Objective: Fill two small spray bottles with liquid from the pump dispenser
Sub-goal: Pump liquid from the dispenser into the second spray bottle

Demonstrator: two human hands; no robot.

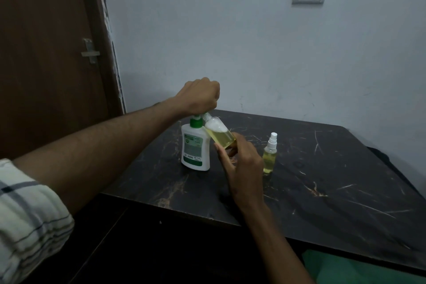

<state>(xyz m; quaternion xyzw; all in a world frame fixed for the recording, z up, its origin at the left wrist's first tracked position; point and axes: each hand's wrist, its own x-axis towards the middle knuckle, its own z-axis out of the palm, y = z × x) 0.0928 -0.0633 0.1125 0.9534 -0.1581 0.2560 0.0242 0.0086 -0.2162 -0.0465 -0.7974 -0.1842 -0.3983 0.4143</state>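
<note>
1. My left hand (200, 95) is curled into a fist over the head of the pump dispenser (195, 148), pressing down on it; the white bottle stands upright near the table's left edge
2. My right hand (242, 163) pinches the open spray bottle (220, 135) between thumb and fingers, tilted with its mouth up against the pump's nozzle; it shows yellow liquid low down and white foam above
3. The second spray bottle (269, 154) stands upright just to the right of my right hand, apart from it, its white sprayer cap on and yellow liquid reaching most of the way up, so I judge that one done
4. What is left, as I read it: top up the bottle I hold, then fit its sprayer; I cannot see that sprayer anywhere on the table (322, 180)
5. Room: the dispenser sits close to the left edge and fairly near the front edge, so a hard push could skid it; the wide stretch of dark tabletop to the right and behind is free for setting the bottle down
</note>
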